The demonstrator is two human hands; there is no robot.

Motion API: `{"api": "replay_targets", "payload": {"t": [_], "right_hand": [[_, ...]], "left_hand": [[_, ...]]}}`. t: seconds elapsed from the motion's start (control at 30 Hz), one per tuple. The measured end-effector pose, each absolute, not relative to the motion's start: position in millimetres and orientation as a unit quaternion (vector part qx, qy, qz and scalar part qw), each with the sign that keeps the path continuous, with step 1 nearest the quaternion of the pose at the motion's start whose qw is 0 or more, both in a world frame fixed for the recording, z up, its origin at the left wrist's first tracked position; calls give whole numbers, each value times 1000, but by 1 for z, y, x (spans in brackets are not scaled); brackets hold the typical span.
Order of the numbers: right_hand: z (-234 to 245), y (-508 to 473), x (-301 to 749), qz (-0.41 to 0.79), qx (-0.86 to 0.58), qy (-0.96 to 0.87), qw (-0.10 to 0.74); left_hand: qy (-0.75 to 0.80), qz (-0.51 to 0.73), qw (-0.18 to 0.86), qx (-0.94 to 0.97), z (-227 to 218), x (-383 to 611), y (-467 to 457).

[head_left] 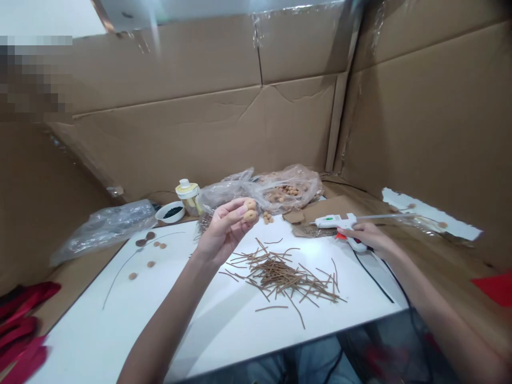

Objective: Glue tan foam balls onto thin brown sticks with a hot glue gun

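So my left hand (pixel 226 230) is up over the white board, thumb and fingertips pinching two small tan ring-shaped foam beads (pixel 250 210), while the other fingers curl in loosely. My right hand (pixel 370 238) has its fingers closed around the grip of a white-and-green hot glue gun (pixel 334 221), with the nozzle pointing left, toward the pinching fingers but well apart from them.

Main worry: that hot nozzle is close to the crumpled clear plastic bag (pixel 264 191) beyond it, so a careless swing could burn fingers or melt plastic. The black cord (pixel 374 274) trailing from the gun could also snag.

Count-wise: just below the left fingers sits a pile of thin brown sticks (pixel 280 274), too many to count. Beside the fingertips is a little cluster of about five tan foam balls (pixel 267 217), and these could easily roll away if bumped. Left of that hand are six flat brown discs (pixel 151 263) on the white board (pixel 240 341), plus one small white bowl of dark beads (pixel 171 212).
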State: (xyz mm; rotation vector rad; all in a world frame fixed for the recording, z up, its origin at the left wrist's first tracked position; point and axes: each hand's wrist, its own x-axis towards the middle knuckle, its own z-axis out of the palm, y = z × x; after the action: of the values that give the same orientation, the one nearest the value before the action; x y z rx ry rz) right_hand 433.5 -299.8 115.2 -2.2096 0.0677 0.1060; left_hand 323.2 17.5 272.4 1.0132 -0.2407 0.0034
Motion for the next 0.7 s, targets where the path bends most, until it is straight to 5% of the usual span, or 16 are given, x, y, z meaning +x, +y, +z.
{"api": "replay_targets", "payload": {"t": [0.33, 0.5, 0.7], "right_hand": [[124, -264, 405, -147, -949, -27, 276], [116, -180, 397, -43, -904, -299, 302], [98, -134, 405, 8, -897, -344, 277]], "left_hand": [[-117, -7, 842, 527, 271, 325, 21], [-123, -9, 820, 559, 270, 321, 20], [-138, -40, 817, 559, 269, 316, 23]]}}
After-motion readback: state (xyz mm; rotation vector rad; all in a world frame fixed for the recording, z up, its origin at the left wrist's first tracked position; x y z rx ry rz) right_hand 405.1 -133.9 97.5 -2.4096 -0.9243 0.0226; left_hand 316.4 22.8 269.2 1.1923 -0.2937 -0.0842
